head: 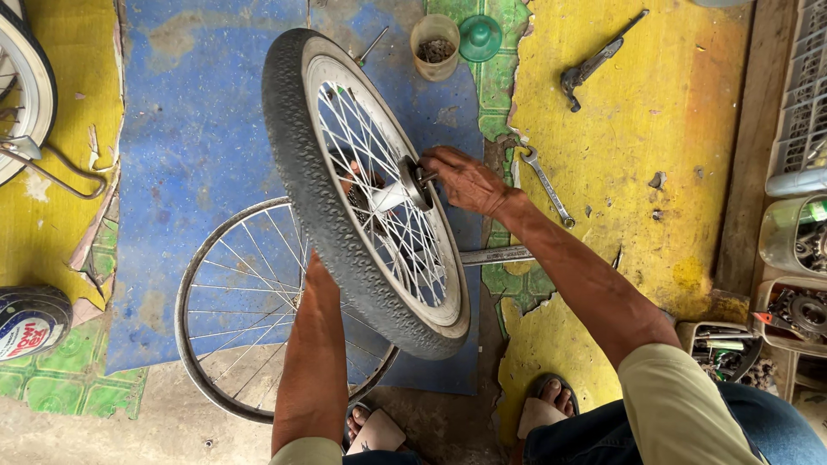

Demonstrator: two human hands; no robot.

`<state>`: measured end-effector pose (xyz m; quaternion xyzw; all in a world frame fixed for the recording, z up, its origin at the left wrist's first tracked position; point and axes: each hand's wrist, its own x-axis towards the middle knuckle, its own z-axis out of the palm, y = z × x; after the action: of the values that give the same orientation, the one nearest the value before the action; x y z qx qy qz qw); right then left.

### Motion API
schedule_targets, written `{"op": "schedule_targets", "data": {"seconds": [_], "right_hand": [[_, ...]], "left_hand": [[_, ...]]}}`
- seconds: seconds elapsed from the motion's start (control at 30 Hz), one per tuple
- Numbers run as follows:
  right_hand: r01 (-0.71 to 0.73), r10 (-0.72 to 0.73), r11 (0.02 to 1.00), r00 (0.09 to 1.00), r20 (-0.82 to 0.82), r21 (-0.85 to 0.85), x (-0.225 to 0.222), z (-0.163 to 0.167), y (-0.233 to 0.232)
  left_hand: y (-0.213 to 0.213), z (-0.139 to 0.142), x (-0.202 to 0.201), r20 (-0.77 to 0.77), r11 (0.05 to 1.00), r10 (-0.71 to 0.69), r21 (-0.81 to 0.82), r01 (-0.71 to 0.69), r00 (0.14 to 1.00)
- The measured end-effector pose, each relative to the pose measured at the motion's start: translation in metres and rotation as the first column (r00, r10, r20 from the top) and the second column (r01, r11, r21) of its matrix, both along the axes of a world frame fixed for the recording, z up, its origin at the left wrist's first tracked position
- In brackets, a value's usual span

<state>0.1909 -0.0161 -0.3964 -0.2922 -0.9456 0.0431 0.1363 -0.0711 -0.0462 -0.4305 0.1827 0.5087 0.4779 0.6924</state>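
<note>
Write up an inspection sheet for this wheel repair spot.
Surface: floor, peeling yellow and blue paint.
Job's things: tyred wheel upright; bare rim flat beneath it.
Clutter: spanner, ratchet tool, cup of small parts, green funnel.
Hands: right hand at the hub; left hand behind the spokes, mostly hidden.
Cables: nothing seen.
Surroundings: parts bins right, another wheel left.

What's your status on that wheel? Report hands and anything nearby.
Right hand on hub of tyred wheel. Left hand behind the spokes, grip hidden. Bare rim flat beneath; spanner beside right wrist.
</note>
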Motion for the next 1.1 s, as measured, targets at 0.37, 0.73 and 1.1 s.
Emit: {"op": "schedule_targets", "data": {"seconds": [0.37,0.73,1.1], "right_hand": [[-0.147,-0.015,0.975,0.709,0.705,0.168,-0.002,0.025,-0.034],[-0.087,-0.369,0.731,0.784,-0.499,-0.677,0.018,-0.006,-0.078],[0.336,-0.711,0.525,0.678,-0.186,-0.782,0.059,0.015,-0.07]], "left_hand": [[-0.008,0.003,0.0,-0.025,1.0,-0.023,-0.016,0.023,0.999],[-0.008,0.02,0.007,-0.063,0.998,-0.061,-0.005,0.061,0.996],[-0.009,0.048,0.021,-0.258,0.991,-0.136,-0.032,0.132,0.957]]}}
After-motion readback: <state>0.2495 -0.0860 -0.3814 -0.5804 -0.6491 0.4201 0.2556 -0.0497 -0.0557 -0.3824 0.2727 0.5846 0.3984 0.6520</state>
